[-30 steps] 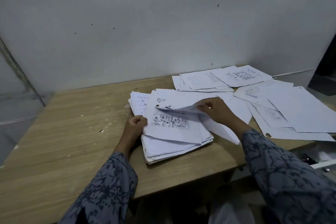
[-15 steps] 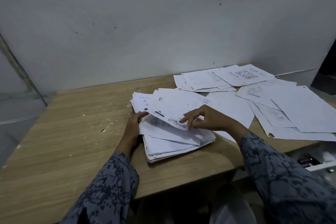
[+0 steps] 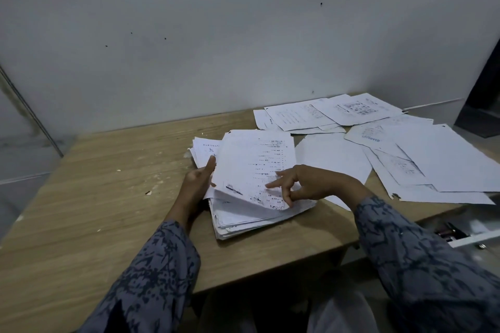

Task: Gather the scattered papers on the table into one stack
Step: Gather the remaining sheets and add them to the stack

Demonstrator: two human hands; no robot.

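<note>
stack [image 3: 254,213]: lower centre of the frame, top sheet [image 3: 254,167] curling up
left hand [image 3: 196,184]: fingers straight, bracing the stack's left edge
right hand [image 3: 305,185]: fingertips loosely spread on the top sheet, gripping nothing
loose papers [image 3: 422,154]: fanned out to the upper right, so I'd say the right hand is closer

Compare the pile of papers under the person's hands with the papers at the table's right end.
The pile is layered many sheets deep; the loose papers lie spread flat, overlapping. Both hands touch the pile; none touches the loose papers. Both are white printed sheets.
</note>
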